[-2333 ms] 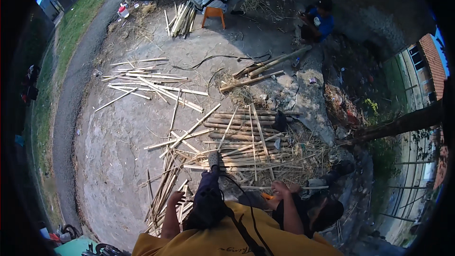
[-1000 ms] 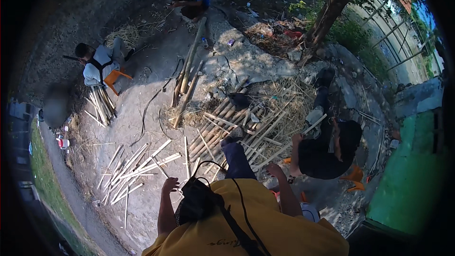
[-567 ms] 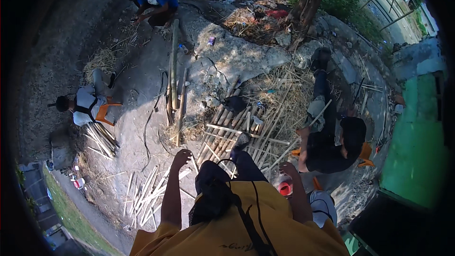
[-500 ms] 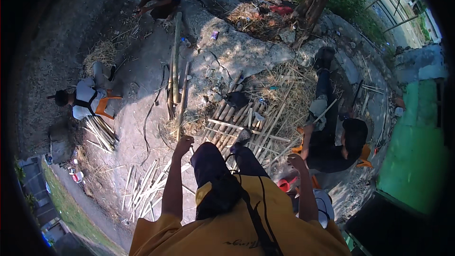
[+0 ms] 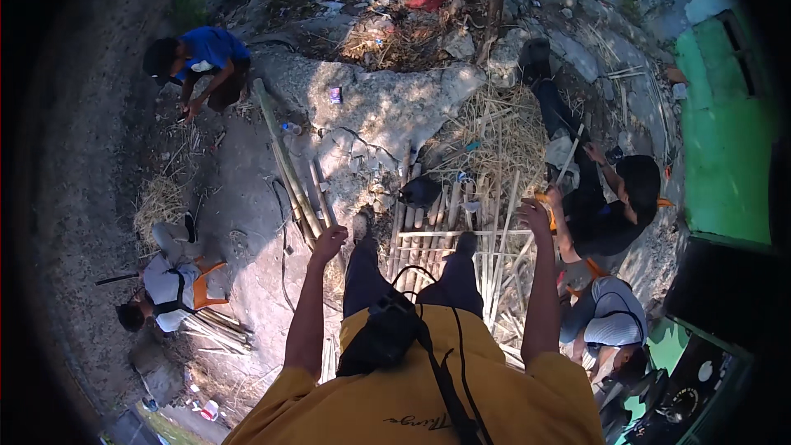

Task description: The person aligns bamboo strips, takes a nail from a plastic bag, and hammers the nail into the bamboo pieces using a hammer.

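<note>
My left hand (image 5: 332,241) hangs in the air beside my left leg, its fingers loosely bent and apart, with nothing seen in it. It is nearest in the picture to the lower ends of long bamboo poles (image 5: 284,144) lying on the ground. My right hand (image 5: 534,216) is raised out to the right, fingers apart and holding nothing that I can see. Below and between the hands, a row of bamboo poles (image 5: 437,213) lies under a thin pale crosspiece (image 5: 494,232). My shoes are at or over this row; exact contact cannot be told.
A person in black (image 5: 606,214) sits at right, holding a pale strip. Another person (image 5: 614,313) bends over at lower right. One in blue (image 5: 206,58) crouches far left; another sits on an orange chair (image 5: 206,284). Straw (image 5: 503,128), rock (image 5: 387,99) and a tree (image 5: 478,0) lie ahead.
My view has swung and my legs have shifted, with both shoes now showing near the bamboo row. Both arms stay held out. The person in black has raised the pale strip.
</note>
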The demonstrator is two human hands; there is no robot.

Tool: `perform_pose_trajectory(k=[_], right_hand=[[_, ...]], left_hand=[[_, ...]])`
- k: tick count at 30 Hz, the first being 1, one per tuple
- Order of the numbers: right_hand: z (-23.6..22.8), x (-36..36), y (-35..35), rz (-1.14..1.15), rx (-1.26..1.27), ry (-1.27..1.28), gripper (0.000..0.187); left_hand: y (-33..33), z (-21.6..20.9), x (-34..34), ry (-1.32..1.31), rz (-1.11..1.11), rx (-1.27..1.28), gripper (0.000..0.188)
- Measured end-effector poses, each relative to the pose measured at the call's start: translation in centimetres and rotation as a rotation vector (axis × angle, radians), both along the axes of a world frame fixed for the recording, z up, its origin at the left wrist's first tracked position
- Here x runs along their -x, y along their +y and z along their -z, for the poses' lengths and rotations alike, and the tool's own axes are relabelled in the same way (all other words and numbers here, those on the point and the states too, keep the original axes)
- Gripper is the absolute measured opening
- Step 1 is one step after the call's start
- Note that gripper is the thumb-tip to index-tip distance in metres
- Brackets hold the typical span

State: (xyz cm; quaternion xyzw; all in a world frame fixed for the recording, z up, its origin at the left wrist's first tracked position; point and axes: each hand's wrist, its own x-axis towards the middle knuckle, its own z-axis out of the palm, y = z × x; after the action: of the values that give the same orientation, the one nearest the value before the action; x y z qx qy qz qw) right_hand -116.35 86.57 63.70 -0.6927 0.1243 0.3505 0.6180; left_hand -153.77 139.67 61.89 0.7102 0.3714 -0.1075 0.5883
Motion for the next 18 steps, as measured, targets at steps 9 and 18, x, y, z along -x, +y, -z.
perform_pose_trajectory(k=[9,18], right_hand=[[2.3,16.2,7.9,0.028,0.379,0.021,0.033],[6.0,22.7,9.8,-0.022,0.464,0.243,0.029]], left_hand=[[9.6,2.5,-2.2,0.168,0.153,0.181,0.034],[14.1,9.6,-0.8,0.336,0.512,-0.075,0.041]])
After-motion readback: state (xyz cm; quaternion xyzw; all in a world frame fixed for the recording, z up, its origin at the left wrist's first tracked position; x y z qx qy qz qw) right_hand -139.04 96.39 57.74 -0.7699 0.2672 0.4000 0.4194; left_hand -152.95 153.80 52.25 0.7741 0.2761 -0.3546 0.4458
